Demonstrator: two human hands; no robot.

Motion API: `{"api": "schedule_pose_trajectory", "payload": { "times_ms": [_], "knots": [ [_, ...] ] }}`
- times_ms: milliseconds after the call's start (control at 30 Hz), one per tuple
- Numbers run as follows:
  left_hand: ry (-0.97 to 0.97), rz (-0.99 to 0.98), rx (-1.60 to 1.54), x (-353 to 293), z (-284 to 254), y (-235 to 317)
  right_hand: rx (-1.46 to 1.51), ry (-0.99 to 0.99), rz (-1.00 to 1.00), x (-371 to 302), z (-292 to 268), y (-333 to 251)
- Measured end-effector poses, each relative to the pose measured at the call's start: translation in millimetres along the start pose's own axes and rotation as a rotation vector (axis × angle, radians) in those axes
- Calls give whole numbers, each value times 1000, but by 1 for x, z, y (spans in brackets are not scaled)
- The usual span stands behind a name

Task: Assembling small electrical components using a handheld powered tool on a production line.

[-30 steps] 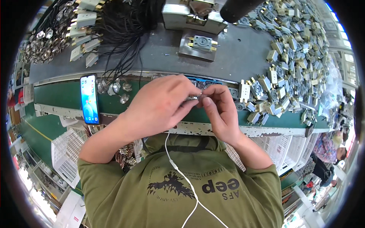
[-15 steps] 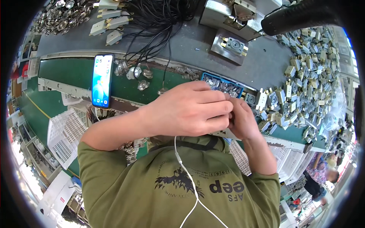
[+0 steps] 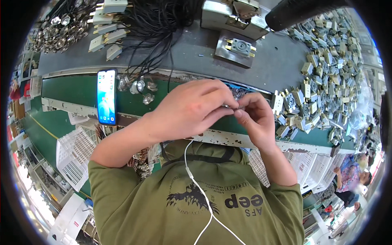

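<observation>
My left hand reaches across from the left, fingers bent and their tips pinched together. Facing it, my right hand is closed in a pinch with thumb and forefinger. Between the two sets of fingertips a small shiny metal piece shows; most of it is covered, and its kind cannot be made out. Just beyond the fingers lies a blue tray of small clear and metallic parts, partly hidden by my hands. A black wire with metal cup-shaped ends hangs left of my left hand.
A lit phone stands at the left on the green bench ledge. A metal fixture holds a grey socket part. Heaped grey socket parts fill the right side. Black cables and metal cups lie far left.
My fingers have shifted so that the small metal piece shows between them. The right hand has turned, its thumb and forefinger now visible. The whole view has shifted slightly.
</observation>
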State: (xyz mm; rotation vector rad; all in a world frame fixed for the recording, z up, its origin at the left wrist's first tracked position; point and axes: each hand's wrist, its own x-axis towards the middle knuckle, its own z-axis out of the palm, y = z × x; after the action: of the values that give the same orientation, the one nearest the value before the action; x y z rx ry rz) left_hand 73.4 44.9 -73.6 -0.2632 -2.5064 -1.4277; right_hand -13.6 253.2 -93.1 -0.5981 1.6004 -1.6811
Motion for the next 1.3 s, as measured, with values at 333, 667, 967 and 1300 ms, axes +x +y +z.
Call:
{"api": "schedule_pose_trajectory", "payload": {
  "times_ms": [333, 667, 967, 1300],
  "knots": [
    [34, 574, 330, 5, 1, 1, 393, -274, 605, 6, -13, -14],
    [66, 251, 290, 12, 15, -5, 90, -98, 269, 21, -9, -10],
    [48, 228, 136, 17, 2, -7, 163, 29, 198, 7, -9, -12],
    [27, 199, 161, 3, -2, -2, -703, -26, 27, 18, 1, -39]
  ]
}}
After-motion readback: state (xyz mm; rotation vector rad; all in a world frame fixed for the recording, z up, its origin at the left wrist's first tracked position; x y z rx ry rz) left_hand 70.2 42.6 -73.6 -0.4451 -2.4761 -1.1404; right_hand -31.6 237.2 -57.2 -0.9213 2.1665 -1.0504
